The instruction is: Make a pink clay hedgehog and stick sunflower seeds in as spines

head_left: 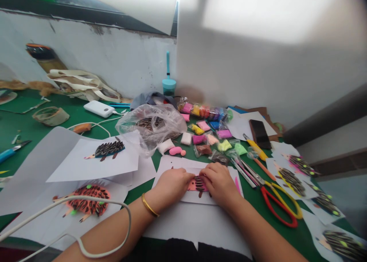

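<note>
My left hand [172, 185] and my right hand [218, 181] rest side by side on a white sheet of paper [186, 166] in front of me. Between them lies a pink clay hedgehog [197, 184] partly covered with dark sunflower seeds. The fingers of both hands are curled and press on the hedgehog's edges. A gold bangle [149, 206] circles my left wrist. Whether either hand pinches a seed is hidden.
A plastic bag of sunflower seeds [153, 125] sits behind the sheet, beside several small clay packets [205, 130]. Red and yellow scissors [279, 201] lie to the right, a phone [259, 133] beyond. Finished hedgehog sheets lie left [106, 149] and right [292, 180]. A white cable [94, 201] crosses my left arm.
</note>
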`<state>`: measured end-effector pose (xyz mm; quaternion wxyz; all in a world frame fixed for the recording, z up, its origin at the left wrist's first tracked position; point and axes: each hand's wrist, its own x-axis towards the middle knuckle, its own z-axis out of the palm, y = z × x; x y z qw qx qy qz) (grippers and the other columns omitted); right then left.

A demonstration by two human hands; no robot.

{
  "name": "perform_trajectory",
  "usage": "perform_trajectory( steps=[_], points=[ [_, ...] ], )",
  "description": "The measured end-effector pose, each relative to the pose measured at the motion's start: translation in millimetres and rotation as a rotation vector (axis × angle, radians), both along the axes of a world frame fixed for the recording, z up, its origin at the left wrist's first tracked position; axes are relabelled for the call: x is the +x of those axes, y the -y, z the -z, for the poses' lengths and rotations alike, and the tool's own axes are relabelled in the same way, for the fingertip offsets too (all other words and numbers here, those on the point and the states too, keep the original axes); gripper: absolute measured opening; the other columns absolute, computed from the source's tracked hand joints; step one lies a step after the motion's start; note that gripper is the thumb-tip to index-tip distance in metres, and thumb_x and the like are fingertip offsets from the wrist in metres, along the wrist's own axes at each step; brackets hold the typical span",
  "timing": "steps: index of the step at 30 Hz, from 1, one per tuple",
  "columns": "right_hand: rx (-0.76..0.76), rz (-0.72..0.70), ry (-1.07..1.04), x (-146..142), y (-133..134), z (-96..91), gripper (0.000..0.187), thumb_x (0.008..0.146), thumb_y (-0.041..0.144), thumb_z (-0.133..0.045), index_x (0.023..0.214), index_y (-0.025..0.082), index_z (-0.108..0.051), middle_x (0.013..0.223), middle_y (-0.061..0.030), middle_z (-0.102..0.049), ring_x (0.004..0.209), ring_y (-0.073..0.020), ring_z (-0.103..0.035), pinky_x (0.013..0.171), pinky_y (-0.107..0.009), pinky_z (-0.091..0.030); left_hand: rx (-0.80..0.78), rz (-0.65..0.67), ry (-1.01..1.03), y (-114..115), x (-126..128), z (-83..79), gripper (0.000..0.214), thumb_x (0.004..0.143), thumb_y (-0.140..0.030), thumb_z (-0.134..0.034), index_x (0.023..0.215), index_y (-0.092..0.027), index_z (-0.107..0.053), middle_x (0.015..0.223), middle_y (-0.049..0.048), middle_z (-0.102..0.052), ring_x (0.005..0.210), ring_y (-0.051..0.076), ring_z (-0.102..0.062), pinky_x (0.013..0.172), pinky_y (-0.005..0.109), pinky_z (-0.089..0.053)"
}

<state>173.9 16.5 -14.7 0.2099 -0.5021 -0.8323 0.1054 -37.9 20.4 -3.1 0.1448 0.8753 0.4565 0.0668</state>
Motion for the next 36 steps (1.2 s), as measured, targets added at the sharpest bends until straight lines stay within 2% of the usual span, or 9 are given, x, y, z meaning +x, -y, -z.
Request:
perform_trajectory(
  steps=[6, 11, 13, 17, 23, 27, 30, 32, 36],
  points=[
    [0.091, 0.033, -0.016, 12.2, 0.2, -10.4, 0.018, 0.095, 0.021, -0.05, 0.1, 0.022, -0.068, 0.097, -0.0062, -0.065, 0.093, -0.0217, -0.055, 0.083, -0.036, -0.037, -0.008, -0.016, 0.001, 0.6, 0.4, 2.3, 0.032, 0.097, -0.03, -0.047, 0.121, -0.034, -0.067, 0.087, 0.0047, -0.067, 0.074, 0.02, -0.064, 0.068, 0.03, -0.049],
    [0.119, 0.281, 0.098, 56.9, 17.5, -22.0, 0.015, 0.094, 0.029, -0.048, 0.089, 0.019, -0.058, 0.086, -0.0063, -0.063, 0.085, -0.0229, -0.057, 0.078, -0.035, -0.041, -0.019, -0.018, 0.009, 0.1, 0.1, 1.7, 0.032, 0.098, -0.031, -0.044, 0.121, -0.033, -0.067, 0.088, 0.0048, -0.066, 0.075, 0.019, -0.064, 0.068, 0.029, -0.048],
    [0.045, 0.347, 0.235, 74.6, 30.4, -17.3, 0.01, 0.09, 0.031, -0.054, 0.089, 0.021, -0.056, 0.083, -0.0046, -0.063, 0.081, -0.0233, -0.059, 0.071, -0.034, -0.04, -0.023, -0.015, 0.016, -0.2, -0.2, 1.9, 0.032, 0.098, -0.031, -0.044, 0.12, -0.033, -0.067, 0.088, 0.0046, -0.066, 0.075, 0.019, -0.064, 0.068, 0.029, -0.048],
    [-0.064, 0.343, 0.399, 90.0, 50.9, 0.3, 0.012, 0.081, 0.023, -0.057, 0.093, 0.021, -0.055, 0.087, -0.0052, -0.065, 0.075, -0.0224, -0.063, 0.06, -0.031, -0.036, -0.014, -0.013, 0.021, -0.7, -0.7, 3.9, 0.032, 0.098, -0.03, -0.043, 0.12, -0.033, -0.067, 0.088, 0.0043, -0.067, 0.075, 0.019, -0.064, 0.069, 0.03, -0.048],
    [-0.096, 0.4, 0.518, 87.9, 48.8, 4.4, 0.019, 0.079, 0.012, -0.049, 0.094, 0.021, -0.056, 0.08, -0.0062, -0.066, 0.071, -0.0242, -0.065, 0.056, -0.031, -0.032, -0.019, -0.02, 0.023, -1.1, -1.0, 5.6, 0.033, 0.098, -0.03, -0.044, 0.121, -0.032, -0.067, 0.089, 0.0049, -0.067, 0.075, 0.019, -0.064, 0.068, 0.029, -0.048],
    [-0.124, 0.401, 0.326, 84.5, 46.2, -8.3, 0.034, 0.083, 0.016, -0.047, 0.116, 0.022, -0.056, 0.092, -0.0074, -0.069, 0.074, -0.023, -0.067, 0.057, -0.03, -0.04, -0.03, -0.015, 0.024, -1.1, -0.4, 4.9, 0.033, 0.098, -0.031, -0.043, 0.12, -0.031, -0.067, 0.088, 0.0053, -0.066, 0.075, 0.019, -0.064, 0.068, 0.029, -0.048],
    [-0.257, 0.261, 0.03, 72.7, 46.1, -21.0, 0.036, 0.09, 0.023, -0.046, 0.126, 0.025, -0.053, 0.092, -0.0041, -0.067, 0.073, -0.0187, -0.065, 0.062, -0.028, -0.048, -0.03, -0.022, 0.026, -0.8, 0.0, 4.8, 0.032, 0.098, -0.031, -0.043, 0.118, -0.03, -0.068, 0.087, 0.0056, -0.066, 0.074, 0.019, -0.064, 0.069, 0.029, -0.048],
    [-0.32, 0.148, -0.133, 61.9, 43.2, -28.5, 0.033, 0.092, 0.025, -0.046, 0.123, 0.026, -0.056, 0.098, -0.0047, -0.067, 0.082, -0.0187, -0.065, 0.072, -0.029, -0.052, -0.024, -0.03, 0.024, -0.7, 0.1, 4.9, 0.032, 0.098, -0.031, -0.044, 0.119, -0.03, -0.068, 0.087, 0.0057, -0.066, 0.073, 0.018, -0.063, 0.069, 0.029, -0.048],
    [-0.461, 0.006, -0.361, 45.0, 29.0, -37.1, 0.023, 0.095, 0.025, -0.043, 0.096, 0.024, -0.066, 0.098, -0.0052, -0.065, 0.093, -0.0198, -0.063, 0.084, -0.033, -0.051, -0.026, -0.029, 0.017, -0.3, 0.2, 4.8, 0.031, 0.097, -0.03, -0.046, 0.12, -0.031, -0.068, 0.087, 0.0052, -0.066, 0.074, 0.019, -0.063, 0.068, 0.028, -0.048]
  ],
)
